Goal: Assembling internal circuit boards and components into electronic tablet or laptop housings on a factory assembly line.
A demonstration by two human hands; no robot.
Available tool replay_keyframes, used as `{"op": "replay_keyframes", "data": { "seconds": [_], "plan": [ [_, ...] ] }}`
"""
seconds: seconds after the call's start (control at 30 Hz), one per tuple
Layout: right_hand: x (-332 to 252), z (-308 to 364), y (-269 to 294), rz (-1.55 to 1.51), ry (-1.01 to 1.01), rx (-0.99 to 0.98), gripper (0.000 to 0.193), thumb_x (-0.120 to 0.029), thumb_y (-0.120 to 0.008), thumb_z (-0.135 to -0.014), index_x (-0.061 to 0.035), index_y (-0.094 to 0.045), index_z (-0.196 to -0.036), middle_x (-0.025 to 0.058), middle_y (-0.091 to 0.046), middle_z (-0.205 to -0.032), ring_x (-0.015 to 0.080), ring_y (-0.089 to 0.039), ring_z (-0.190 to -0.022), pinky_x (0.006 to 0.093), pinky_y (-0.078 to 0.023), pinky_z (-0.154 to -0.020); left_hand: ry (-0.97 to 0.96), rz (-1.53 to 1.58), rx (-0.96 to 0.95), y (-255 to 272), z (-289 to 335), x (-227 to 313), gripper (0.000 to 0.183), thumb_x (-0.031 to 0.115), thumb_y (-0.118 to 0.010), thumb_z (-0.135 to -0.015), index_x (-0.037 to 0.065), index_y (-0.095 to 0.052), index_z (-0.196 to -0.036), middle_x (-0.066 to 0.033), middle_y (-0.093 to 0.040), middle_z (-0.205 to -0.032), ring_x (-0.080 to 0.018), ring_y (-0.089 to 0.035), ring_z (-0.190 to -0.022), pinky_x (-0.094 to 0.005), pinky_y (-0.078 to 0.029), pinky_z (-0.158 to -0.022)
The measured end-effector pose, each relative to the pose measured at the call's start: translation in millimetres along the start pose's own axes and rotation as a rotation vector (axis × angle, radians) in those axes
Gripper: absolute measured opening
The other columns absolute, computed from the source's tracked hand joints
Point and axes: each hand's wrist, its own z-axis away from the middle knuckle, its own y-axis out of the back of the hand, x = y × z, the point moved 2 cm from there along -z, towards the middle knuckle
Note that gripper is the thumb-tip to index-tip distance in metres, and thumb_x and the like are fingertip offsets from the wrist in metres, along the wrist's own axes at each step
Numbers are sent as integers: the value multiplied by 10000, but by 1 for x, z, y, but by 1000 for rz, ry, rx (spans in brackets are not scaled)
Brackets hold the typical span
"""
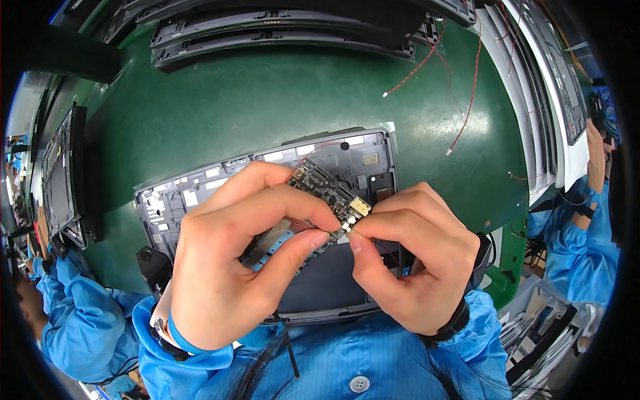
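Observation:
My left hand (227, 247) grips a dark circuit board (319, 185), thumb and index finger pressed together near its lower edge. Small components and a pale gold metal block cover the board, which is tilted above an open grey device shell (180, 175). At the board's right corner, my right hand (420, 257) pinches at a small white connector (347, 225), its fingertips partly hiding it. A thin red wire (313, 152) shows behind the board's upper left end. Under my hands, the shell's lower part has a dark flat panel (327, 290).
Several dark frames (280, 41) are stacked at the back of the green table (267, 93). Red wires (475, 93) with white plugs lie at the right, beside stacked white sheets (517, 73). Another shell (61, 173) stands left. Blue-sleeved people (580, 247) are on both sides.

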Motion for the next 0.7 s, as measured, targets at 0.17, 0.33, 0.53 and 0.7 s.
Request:
{"op": "replay_keyframes", "data": {
  "seconds": [0.17,0.33,0.53,0.7],
  "plan": [
    [1,1,1,-37,-8,-31,151,50,-670,-627,12,-648,-772,93,-601,-735,199,-551,-670,285,-439,-602,-18,7,-17,0,-1,-1,145,-89,-660,-663,-45,-645,-800,-105,-583,-852,-169,-519,-834,-261,-394,-760],
    [2,2,1,-39,-10,-34,143,47,-671,-640,12,-647,-777,95,-604,-739,201,-552,-671,288,-440,-605,-7,45,-15,0,-1,-2,143,-92,-657,-665,-50,-642,-800,-105,-584,-845,-170,-521,-830,-263,-393,-765],
    [-1,0,2,-26,-42,-39,117,36,-667,-665,12,-647,-778,99,-613,-728,198,-557,-653,284,-441,-596,-18,6,-38,1,-2,0,131,-103,-645,-668,-62,-635,-792,-112,-595,-828,-174,-523,-823,-269,-386,-776],
    [-4,0,4,1,-22,-47,105,28,-665,-675,10,-649,-777,100,-617,-714,204,-560,-633,284,-443,-579,72,116,-11,0,-2,3,120,-96,-647,-671,-56,-632,-783,-103,-605,-800,-169,-519,-804,-278,-378,-792]
  ]
}}
